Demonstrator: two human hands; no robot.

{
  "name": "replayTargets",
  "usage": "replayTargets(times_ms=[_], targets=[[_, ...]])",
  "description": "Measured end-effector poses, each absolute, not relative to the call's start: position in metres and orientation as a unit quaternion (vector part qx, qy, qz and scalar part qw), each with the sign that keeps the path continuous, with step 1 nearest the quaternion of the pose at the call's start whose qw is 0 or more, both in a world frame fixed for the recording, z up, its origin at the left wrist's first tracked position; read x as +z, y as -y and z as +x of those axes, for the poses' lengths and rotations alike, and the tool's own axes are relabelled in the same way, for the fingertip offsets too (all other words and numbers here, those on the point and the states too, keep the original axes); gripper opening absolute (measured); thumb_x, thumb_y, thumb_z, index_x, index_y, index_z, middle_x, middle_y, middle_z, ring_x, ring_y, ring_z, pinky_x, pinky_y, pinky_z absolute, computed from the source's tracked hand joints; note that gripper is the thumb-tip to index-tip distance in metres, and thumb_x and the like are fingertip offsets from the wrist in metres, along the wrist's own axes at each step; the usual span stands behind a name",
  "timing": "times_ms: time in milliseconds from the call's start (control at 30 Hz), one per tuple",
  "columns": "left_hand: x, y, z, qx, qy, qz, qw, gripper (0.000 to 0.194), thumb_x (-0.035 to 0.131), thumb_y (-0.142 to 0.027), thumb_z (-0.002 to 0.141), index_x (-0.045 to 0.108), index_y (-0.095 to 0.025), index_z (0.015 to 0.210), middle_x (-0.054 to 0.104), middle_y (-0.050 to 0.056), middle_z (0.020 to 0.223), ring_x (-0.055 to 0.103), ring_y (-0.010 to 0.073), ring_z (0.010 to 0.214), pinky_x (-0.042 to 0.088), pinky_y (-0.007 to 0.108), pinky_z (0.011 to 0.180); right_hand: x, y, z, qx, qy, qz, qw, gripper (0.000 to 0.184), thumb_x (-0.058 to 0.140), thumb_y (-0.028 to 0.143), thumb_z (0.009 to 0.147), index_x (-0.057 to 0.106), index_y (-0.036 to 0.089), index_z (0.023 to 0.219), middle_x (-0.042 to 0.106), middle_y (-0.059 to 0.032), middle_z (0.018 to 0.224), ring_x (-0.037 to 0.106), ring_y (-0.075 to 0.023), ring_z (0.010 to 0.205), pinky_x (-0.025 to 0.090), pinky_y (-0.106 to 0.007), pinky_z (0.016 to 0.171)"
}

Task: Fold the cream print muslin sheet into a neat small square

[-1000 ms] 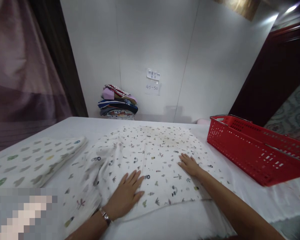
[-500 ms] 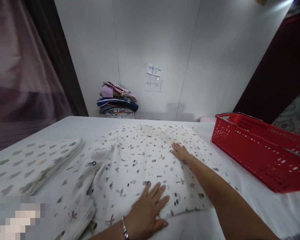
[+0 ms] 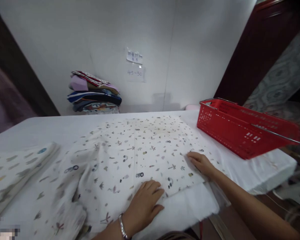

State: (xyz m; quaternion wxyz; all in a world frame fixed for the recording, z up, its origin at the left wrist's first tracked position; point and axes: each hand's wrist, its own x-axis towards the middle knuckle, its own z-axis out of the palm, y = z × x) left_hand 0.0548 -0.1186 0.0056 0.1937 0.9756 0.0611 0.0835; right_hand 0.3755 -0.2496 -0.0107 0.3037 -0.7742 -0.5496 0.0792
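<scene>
A white cloth (image 3: 150, 153) printed with small palm trees, rainbows and animals lies spread over the table, with its left part rumpled into folds. My left hand (image 3: 146, 203), a silver bracelet at its wrist, rests palm down near the cloth's front edge, fingers extended. Farther right, my right hand (image 3: 202, 164) lies on the cloth close to its right edge, fingers stretched and held near each other. Neither hand grips anything visible. At the far left sits a folded cloth (image 3: 17, 163) with grey cloud-like shapes.
A red plastic basket (image 3: 227, 128) with metal handles stands at the table's right side. A stack of folded clothes (image 3: 95, 93) is at the back left against the wall. The white-covered table (image 3: 267, 168) ends at the right, and paper signs (image 3: 135, 71) hang on the wall.
The view has turned right and tilted, bringing the table's front and right edges into sight. My right hand has slid across the cloth toward its right front part, while the left stays near the front.
</scene>
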Motion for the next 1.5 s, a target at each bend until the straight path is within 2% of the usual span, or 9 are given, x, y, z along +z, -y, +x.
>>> replayTargets(times_ms=[100, 333, 567, 700, 867, 1133, 1233, 1400, 1500], targets=[[0.009, 0.123, 0.061, 0.066, -0.049, 0.981, 0.177, 0.014, 0.052, -0.023, 0.082, 0.057, -0.023, 0.095, 0.056, 0.003, 0.099, 0.048, 0.0198, 0.092, 0.040, 0.036, 0.079, -0.013, 0.312, 0.369, 0.058, 0.508, -0.797, 0.321, 0.030, 0.042, 0.035, 0.084, 0.062, 0.024, 0.103, 0.063, -0.0043, 0.108, 0.057, -0.0221, 0.101, 0.045, -0.038, 0.090], [0.005, 0.128, 0.070, 0.066, -0.057, 0.993, 0.081, 0.021, 0.040, -0.009, 0.082, 0.057, -0.019, 0.088, 0.056, 0.005, 0.090, 0.048, 0.0200, 0.085, 0.040, 0.035, 0.074, -0.019, 0.363, 0.359, -0.003, 0.548, -0.790, 0.276, 0.032, 0.043, 0.022, 0.079, 0.062, 0.021, 0.106, 0.060, -0.0073, 0.114, 0.052, -0.0209, 0.109, 0.042, -0.040, 0.094], [0.008, 0.131, 0.071, 0.118, -0.108, 0.975, 0.157, 0.023, 0.036, -0.020, 0.087, 0.059, -0.019, 0.084, 0.057, 0.003, 0.083, 0.049, 0.0171, 0.081, 0.040, 0.033, 0.073, -0.019, 0.348, 0.354, -0.046, 0.591, -0.773, 0.226, 0.029, 0.042, 0.027, 0.084, 0.064, 0.022, 0.103, 0.061, -0.0089, 0.110, 0.053, -0.0219, 0.105, 0.042, -0.044, 0.092], [0.004, 0.134, 0.070, 0.131, -0.114, 0.974, 0.144, 0.024, 0.035, -0.022, 0.088, 0.059, -0.019, 0.087, 0.057, 0.004, 0.085, 0.049, 0.0173, 0.082, 0.041, 0.034, 0.073, -0.015, 0.346, 0.353, -0.042, 0.589, -0.774, 0.229, 0.032, 0.038, 0.028, 0.087, 0.063, 0.022, 0.105, 0.062, -0.0091, 0.108, 0.053, -0.0216, 0.102, 0.042, -0.042, 0.090], [-0.002, 0.139, 0.069, 0.153, -0.095, 0.979, 0.099, 0.024, 0.036, -0.015, 0.086, 0.054, -0.020, 0.101, 0.057, 0.005, 0.099, 0.050, 0.0182, 0.090, 0.042, 0.034, 0.077, -0.015, 0.348, 0.350, -0.031, 0.590, -0.775, 0.223, 0.030, 0.041, 0.026, 0.084, 0.061, 0.022, 0.106, 0.062, -0.0083, 0.105, 0.052, -0.0234, 0.101, 0.041, -0.044, 0.089], [-0.008, 0.141, 0.074, 0.133, -0.067, 0.988, 0.037, 0.028, 0.032, -0.001, 0.081, 0.054, -0.017, 0.090, 0.054, 0.006, 0.111, 0.051, 0.0183, 0.089, 0.044, 0.032, 0.072, -0.013, 0.344, 0.347, -0.023, 0.565, -0.785, 0.252, 0.026, 0.040, 0.027, 0.086, 0.061, 0.021, 0.097, 0.063, -0.0069, 0.095, 0.055, -0.0209, 0.093, 0.042, -0.038, 0.086], [-0.004, 0.145, 0.074, 0.118, -0.068, 0.990, 0.047, 0.025, 0.035, -0.005, 0.081, 0.054, -0.017, 0.092, 0.055, 0.006, 0.108, 0.050, 0.0189, 0.092, 0.044, 0.034, 0.075, -0.007, 0.343, 0.348, 0.007, 0.555, -0.794, 0.249, 0.026, 0.039, 0.028, 0.085, 0.061, 0.023, 0.099, 0.063, -0.0048, 0.098, 0.055, -0.0202, 0.094, 0.042, -0.036, 0.087], [0.003, 0.152, 0.075, 0.117, -0.079, 0.988, 0.063, 0.016, 0.044, -0.026, 0.083, 0.052, -0.018, 0.094, 0.054, 0.007, 0.102, 0.048, 0.0210, 0.092, 0.043, 0.036, 0.076, -0.006, 0.341, 0.351, 0.013, 0.553, -0.796, 0.245, 0.027, 0.039, 0.029, 0.085, 0.060, 0.023, 0.100, 0.063, -0.0044, 0.098, 0.056, -0.0198, 0.094, 0.043, -0.034, 0.085], [-0.001, 0.155, 0.080, 0.112, -0.101, 0.988, 0.043, 0.013, 0.042, -0.021, 0.085, 0.052, -0.017, 0.090, 0.053, 0.007, 0.101, 0.048, 0.0212, 0.090, 0.043, 0.036, 0.074, -0.009, 0.341, 0.352, -0.001, 0.575, -0.783, 0.235, 0.026, 0.039, 0.029, 0.086, 0.061, 0.021, 0.099, 0.063, -0.0056, 0.096, 0.055, -0.0199, 0.092, 0.043, -0.034, 0.084]])
